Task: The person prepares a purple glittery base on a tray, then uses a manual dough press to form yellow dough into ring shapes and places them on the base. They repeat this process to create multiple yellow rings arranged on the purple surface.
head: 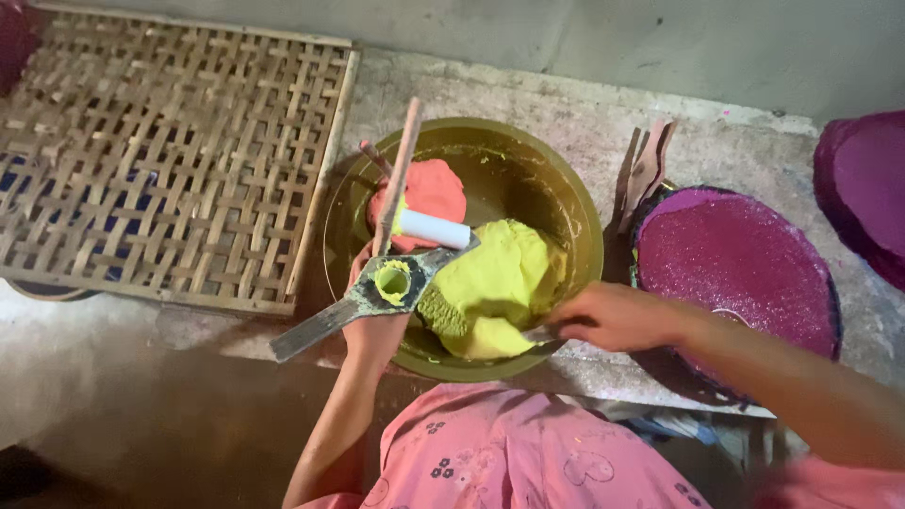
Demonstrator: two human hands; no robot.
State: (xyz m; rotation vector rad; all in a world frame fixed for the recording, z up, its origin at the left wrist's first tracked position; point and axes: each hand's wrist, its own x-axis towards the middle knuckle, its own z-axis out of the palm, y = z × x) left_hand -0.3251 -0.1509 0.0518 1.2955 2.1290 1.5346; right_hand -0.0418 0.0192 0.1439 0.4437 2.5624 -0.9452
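Left hand (375, 325) clamped round metal press (382, 283), its cup already packed with yellow dough. Right hand (608, 316) pinching scraper, we judge, against yellow dough mass (495, 278) in bowl (584, 236) between hands. We note orange dough (429, 193) beyond left hand untouched; bulk remains.

The bowl (584, 236) is crowded: yellow dough (500, 278) fills its near half, orange dough (434, 188) lies at the back left, and only the back right stays open. A metal press (377, 292) with a white roller (434, 228) and a wooden stick (401, 170) bars the left rim. The woven tray (160, 151) hems the left, the pink-filled basin (735, 269) the right; bare tabletop (566, 104) runs behind.
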